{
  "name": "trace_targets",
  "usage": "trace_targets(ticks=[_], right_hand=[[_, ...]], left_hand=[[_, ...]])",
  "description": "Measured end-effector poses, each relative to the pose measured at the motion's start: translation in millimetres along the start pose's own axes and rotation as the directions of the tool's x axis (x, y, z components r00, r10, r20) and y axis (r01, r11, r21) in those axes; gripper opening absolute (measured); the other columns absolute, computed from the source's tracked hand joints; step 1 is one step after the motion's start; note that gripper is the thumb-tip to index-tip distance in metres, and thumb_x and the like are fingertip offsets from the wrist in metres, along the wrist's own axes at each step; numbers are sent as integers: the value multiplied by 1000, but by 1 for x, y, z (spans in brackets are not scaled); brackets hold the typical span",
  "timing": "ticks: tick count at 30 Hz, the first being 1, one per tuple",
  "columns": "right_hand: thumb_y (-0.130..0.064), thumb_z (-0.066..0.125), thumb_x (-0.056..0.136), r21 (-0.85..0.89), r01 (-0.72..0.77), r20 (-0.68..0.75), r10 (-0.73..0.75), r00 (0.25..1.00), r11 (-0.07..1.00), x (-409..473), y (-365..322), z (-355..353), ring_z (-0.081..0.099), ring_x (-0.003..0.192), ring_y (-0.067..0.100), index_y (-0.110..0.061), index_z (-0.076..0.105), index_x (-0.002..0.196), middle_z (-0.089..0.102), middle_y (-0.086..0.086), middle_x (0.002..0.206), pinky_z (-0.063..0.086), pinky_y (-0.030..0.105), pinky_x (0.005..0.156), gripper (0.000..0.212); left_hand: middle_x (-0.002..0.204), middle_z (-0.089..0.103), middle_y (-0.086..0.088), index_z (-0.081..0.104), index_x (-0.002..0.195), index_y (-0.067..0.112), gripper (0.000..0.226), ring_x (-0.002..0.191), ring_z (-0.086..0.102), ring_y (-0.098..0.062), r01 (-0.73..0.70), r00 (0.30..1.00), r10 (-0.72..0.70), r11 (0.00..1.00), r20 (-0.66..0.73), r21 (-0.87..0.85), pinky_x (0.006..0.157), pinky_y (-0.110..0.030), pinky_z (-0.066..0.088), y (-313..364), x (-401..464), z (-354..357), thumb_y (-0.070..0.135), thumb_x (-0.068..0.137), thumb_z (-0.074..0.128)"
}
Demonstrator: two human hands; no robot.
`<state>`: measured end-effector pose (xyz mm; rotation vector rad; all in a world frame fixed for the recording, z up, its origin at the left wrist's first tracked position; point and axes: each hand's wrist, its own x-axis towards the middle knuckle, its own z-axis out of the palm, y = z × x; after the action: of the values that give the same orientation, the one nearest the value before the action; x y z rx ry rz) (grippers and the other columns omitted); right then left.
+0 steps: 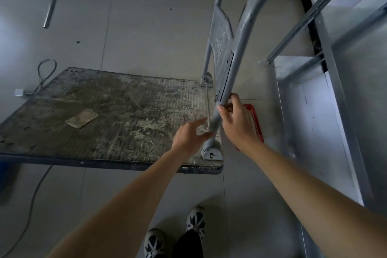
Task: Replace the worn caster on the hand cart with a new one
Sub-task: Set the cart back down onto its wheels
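Grey-painted hand cart (117, 115) sits wheels-down mid-frame, deck up; no caster visible. Right hand (236, 119) grips the near handle tube (232, 73) low down, fingers wrapped. Left hand (191, 135) reaches for the hinge bracket (211, 151), fingers spread, holding nothing. Suggest folding the handle flat first, then flipping the cart. Watch the red basket (254, 123) and metal shelf (310, 111) right, cable (31, 199) lower left.
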<state>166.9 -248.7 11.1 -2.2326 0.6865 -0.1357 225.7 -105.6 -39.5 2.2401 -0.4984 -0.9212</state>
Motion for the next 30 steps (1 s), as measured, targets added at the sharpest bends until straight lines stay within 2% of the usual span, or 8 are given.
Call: trace_targets(ticks=[3,6,8,13,16,19,26,30], right_hand=[[-34,51,103,11,15,38,-15,999,1000,-21,13,5,68,79,10,-16,51,118,67,-3,89,59,39,69,24],[-29,53,104,-4,21,34,-21,999,1000,-48,23,10,61,70,-8,-14,53,116,64,-10,84,46,9,61,20],[-25,55,104,-5,8,25,-7,1000,1000,-67,29,14,58,71,-11,-11,55,116,64,-10,88,43,2,63,19],[-27,65,98,116,39,70,-48,996,993,-99,28,3,70,95,0,-12,55,124,69,-14,105,59,22,82,32],[-33,72,92,218,154,-33,-151,988,964,-106,19,-20,71,96,-3,-12,55,124,70,-19,104,59,21,81,42],[-43,69,91,188,178,-78,-166,983,966,-122,26,-22,73,96,5,-13,57,121,73,-13,104,63,40,77,44],[-21,73,92,148,182,-99,-169,981,972,-162,51,-6,69,100,-3,-3,61,117,73,-4,107,54,11,82,33],[-34,72,90,79,149,-97,-141,985,986,-196,72,12,74,93,10,-4,64,113,75,-3,101,62,33,77,39]], left_hand=[[127,69,13,64,133,38,47,115,65,-11,-9,1000,9,996,-1,-84,94,-36,54,-15,-1,28,47,88,73],[103,76,13,76,111,30,28,94,70,-5,-39,999,38,988,-11,-151,86,-36,58,-28,-3,49,36,84,79],[95,78,10,77,103,24,22,88,71,-4,-56,998,59,986,12,-156,83,-37,59,-37,-9,60,28,82,81],[82,76,3,77,92,18,16,78,71,-13,-68,998,69,995,13,-68,76,-38,58,-57,-26,89,25,79,83],[85,77,0,78,93,16,19,84,72,-19,-100,994,103,992,37,-75,81,-41,57,-67,-36,104,23,77,85],[89,78,2,78,98,20,22,86,72,-13,-112,993,114,992,22,-60,82,-34,56,-75,-46,119,23,78,85],[79,72,5,71,85,22,14,81,70,-14,-113,993,114,993,26,-33,72,-28,51,-87,-59,143,19,79,84],[90,77,0,76,97,22,16,90,72,-20,-116,993,114,990,36,83,77,-33,54,-97,-70,158,26,82,82]])
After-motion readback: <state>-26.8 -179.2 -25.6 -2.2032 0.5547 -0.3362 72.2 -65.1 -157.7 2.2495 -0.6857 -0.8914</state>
